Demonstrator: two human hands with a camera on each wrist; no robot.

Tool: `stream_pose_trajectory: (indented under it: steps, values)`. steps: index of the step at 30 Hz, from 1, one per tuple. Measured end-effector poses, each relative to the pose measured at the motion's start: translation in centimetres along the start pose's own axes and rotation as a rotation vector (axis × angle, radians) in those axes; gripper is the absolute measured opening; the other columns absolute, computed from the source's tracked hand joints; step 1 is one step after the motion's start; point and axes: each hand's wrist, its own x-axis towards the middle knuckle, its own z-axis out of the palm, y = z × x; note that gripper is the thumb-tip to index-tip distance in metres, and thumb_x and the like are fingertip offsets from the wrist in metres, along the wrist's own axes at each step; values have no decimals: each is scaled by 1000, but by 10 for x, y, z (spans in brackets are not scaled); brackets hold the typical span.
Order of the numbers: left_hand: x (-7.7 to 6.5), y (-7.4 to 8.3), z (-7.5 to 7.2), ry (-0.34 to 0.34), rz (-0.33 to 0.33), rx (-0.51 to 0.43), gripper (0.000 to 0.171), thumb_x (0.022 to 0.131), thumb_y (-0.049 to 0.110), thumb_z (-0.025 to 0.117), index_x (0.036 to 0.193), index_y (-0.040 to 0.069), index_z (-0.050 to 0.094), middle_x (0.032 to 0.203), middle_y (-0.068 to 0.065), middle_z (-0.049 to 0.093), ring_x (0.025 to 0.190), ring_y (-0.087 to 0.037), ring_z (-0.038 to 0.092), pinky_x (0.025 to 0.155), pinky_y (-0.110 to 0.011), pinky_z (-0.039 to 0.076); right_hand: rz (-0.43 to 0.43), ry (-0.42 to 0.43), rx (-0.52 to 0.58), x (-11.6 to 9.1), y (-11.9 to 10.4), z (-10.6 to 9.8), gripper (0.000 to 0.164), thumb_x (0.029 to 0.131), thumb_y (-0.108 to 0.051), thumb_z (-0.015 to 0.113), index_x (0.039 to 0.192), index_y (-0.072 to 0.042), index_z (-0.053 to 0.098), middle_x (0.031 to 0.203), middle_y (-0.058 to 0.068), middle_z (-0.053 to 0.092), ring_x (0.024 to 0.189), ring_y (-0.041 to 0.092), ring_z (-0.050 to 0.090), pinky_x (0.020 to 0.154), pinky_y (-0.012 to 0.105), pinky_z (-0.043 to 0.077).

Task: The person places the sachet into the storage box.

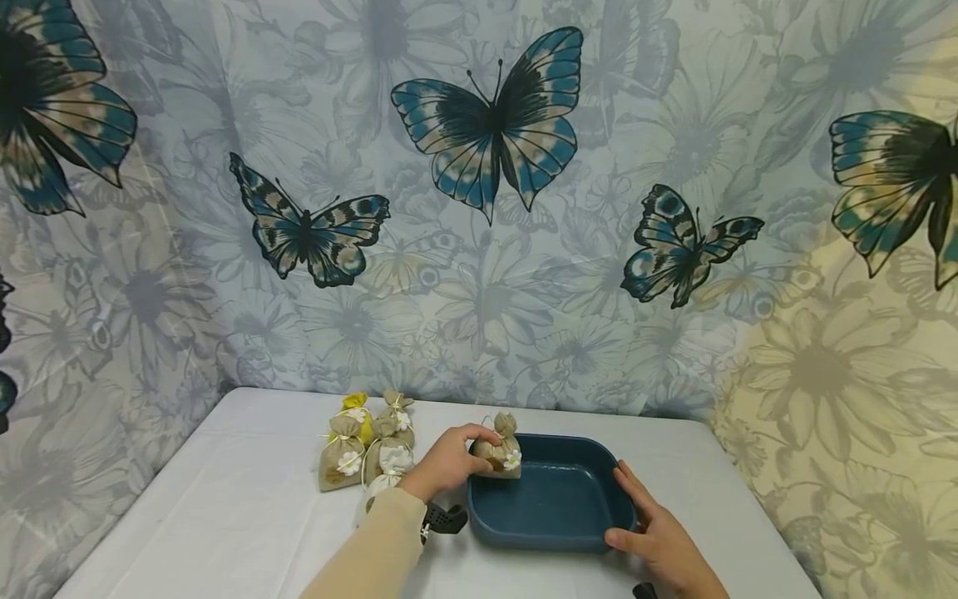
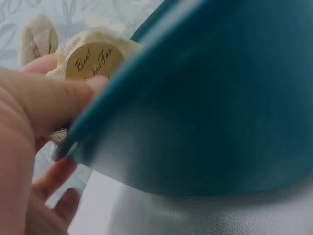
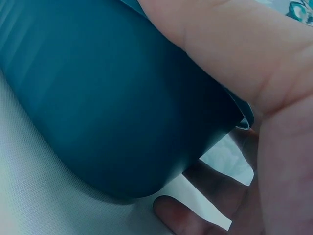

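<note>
My left hand (image 1: 449, 460) pinches a small drawstring burlap pouch (image 1: 503, 456) with a white flower on it, at the left rim of a blue rectangular dish (image 1: 550, 503). In the left wrist view a round wooden tag (image 2: 93, 61) with handwriting shows on the pouch, under my thumb; the dish wall hides part of it. At the dish's right side my right hand (image 1: 662, 532) holds the rim. The right wrist view has its thumb (image 3: 220, 54) lying over the edge and fingers beneath, outside the wall.
Left of the dish stands a cluster of tied pouches: a yellow one (image 1: 364, 423), several burlap ones (image 1: 341, 457) and a whitish one (image 1: 391, 470) partly behind my left forearm. A white cloth (image 1: 217, 491) covers the table. Butterfly-print fabric (image 1: 486, 333) hangs behind it.
</note>
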Motion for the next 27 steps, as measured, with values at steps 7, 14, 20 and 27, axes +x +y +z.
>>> stream_pose_trajectory:
  steps: [7, 14, 20, 27]
  values:
    - [-6, -11, 2, -13, 4, -24, 20, 90, 12, 72, 110, 13, 71, 141, -16, 39, 118, -35, 50, 96, -45, 44, 16, 9, 16, 0, -4, 2, 82, 93, -13, 72, 159, -7, 23, 165, 8, 6, 146, 39, 9, 93, 22, 43]
    - [-6, -17, 3, -6, -7, -34, 22, 93, 18, 69, 114, 12, 72, 130, -12, 50, 114, -28, 51, 92, -42, 46, 28, 7, 9, 0, -4, 2, 82, 94, -13, 71, 159, -8, 22, 165, 6, 4, 146, 39, 9, 93, 24, 44]
    - [-10, -8, 0, -36, -47, -24, 26, 96, 18, 65, 121, 13, 70, 133, -11, 56, 124, -33, 50, 96, -47, 44, 27, 19, 2, -1, -3, 3, 82, 93, -14, 72, 159, -7, 23, 165, 7, 6, 145, 38, 12, 91, 25, 45]
    - [-32, 29, -21, 32, -172, -171, 47, 95, 27, 69, 139, 13, 57, 148, -18, 43, 134, -44, 38, 101, -59, 38, 18, 20, -8, -1, -5, 3, 82, 93, -13, 72, 158, -6, 24, 165, 8, 7, 144, 39, 15, 91, 26, 46]
